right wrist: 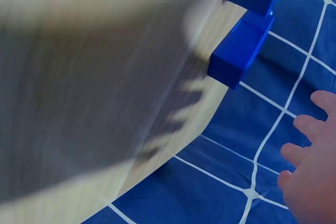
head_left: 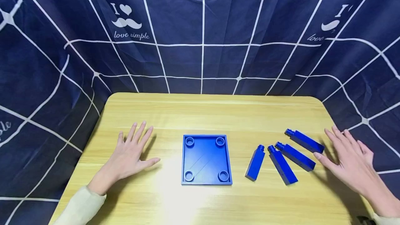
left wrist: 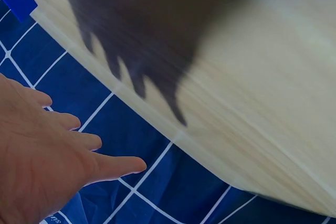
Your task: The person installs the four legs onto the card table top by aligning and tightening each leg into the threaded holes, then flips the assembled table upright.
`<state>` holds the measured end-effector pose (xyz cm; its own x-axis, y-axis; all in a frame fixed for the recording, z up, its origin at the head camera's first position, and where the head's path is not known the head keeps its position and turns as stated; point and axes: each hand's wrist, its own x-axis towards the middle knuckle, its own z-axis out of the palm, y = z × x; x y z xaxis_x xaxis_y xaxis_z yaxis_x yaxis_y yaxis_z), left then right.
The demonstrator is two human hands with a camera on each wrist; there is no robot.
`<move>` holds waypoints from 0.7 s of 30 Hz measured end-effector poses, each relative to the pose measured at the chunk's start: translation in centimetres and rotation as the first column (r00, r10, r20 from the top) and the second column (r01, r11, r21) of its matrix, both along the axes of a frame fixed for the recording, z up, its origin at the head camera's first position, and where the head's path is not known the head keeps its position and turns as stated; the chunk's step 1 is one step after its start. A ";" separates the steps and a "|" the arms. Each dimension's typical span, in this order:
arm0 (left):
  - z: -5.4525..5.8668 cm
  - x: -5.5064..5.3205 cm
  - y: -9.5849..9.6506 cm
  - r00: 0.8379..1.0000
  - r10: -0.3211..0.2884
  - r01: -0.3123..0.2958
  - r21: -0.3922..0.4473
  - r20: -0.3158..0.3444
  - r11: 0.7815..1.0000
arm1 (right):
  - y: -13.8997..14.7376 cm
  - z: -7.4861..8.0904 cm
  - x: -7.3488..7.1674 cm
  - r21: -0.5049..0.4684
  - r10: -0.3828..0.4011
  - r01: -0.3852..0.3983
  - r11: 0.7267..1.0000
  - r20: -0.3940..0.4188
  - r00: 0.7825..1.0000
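the blue square tray (head_left: 206, 157) lay on the wooden table (head_left: 156, 110), a round socket (head_left: 189, 142) in each corner. to the tray's right, four blue legs lay on their sides, necked ends away from the person: the nearest leg (head_left: 255, 163), two middle legs (head_left: 282, 166) and the farthest leg (head_left: 306, 142). left of the tray, the left hand (head_left: 129, 157) hung over the table, bare fingers straight and spread wide. beyond the legs on the tray's right hung the right hand (head_left: 351, 162), thumb wide of nearly straight fingers, holding nothing. behind the tray rose a white-lined navy cloth (head_left: 176, 60).
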<state>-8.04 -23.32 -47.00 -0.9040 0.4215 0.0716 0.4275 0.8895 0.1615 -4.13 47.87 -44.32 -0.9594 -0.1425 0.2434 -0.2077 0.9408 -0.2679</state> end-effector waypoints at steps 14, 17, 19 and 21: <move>0.4 0.8 0.5 0.996 -0.003 -0.008 0.114 0.092 0.993 | -0.4 -0.4 0.6 -0.124 0.022 -0.030 0.992 -0.062 0.998; 0.6 1.4 1.1 0.990 -0.031 0.006 0.188 0.134 0.982 | -0.5 -0.3 0.6 -0.166 0.012 -0.025 0.986 -0.082 0.997; 0.6 2.0 1.7 0.986 -0.051 0.012 0.243 0.156 0.970 | -0.6 -0.3 0.6 -0.223 -0.001 -0.017 0.975 -0.083 0.997; 0.6 2.4 2.2 0.984 -0.067 0.018 0.284 0.165 0.959 | -0.7 -0.4 0.7 -0.284 -0.016 -0.005 0.959 -0.073 0.997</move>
